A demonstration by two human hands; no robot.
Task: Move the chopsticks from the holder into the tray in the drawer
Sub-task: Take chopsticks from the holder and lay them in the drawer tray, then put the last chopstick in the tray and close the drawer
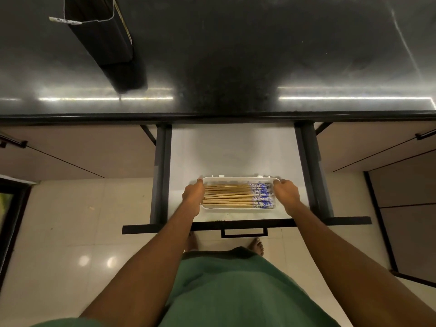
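Both of my hands grip the white tray (pixel 238 208) by its short ends: my left hand (pixel 194 194) curls around the left end with the fingertips hooked over the far left corner, and my right hand (pixel 286 192) closes around the right end with the fingers over the far right corner. How tightly each hand presses I cannot tell, but each is clearly wrapped on the rim.

On the far left of the dark countertop (pixel 236 55) stands a tall black holder (pixel 103 41), its open top edged in white; I cannot see inside it. Near of the countertop edge, the drawer (pixel 231 149) is pulled out towards me, its white floor bare on the far side and its dark side rails running left and right of it.

The tray sits on the near part of the drawer floor, roughly centred between the rails. Lying in it are the chopsticks (pixel 228 195), all flat and roughly parallel, running left to right, with their plain wooden tips at my left hand and their blue-and-white patterned ends at my right hand. A few of them cross slightly.

The drawer's dark front panel with its black handle (pixel 244 233) is nearest to me, just above my green shirt (pixel 236 291) and my bare feet on the pale tiled floor (pixel 70 220).
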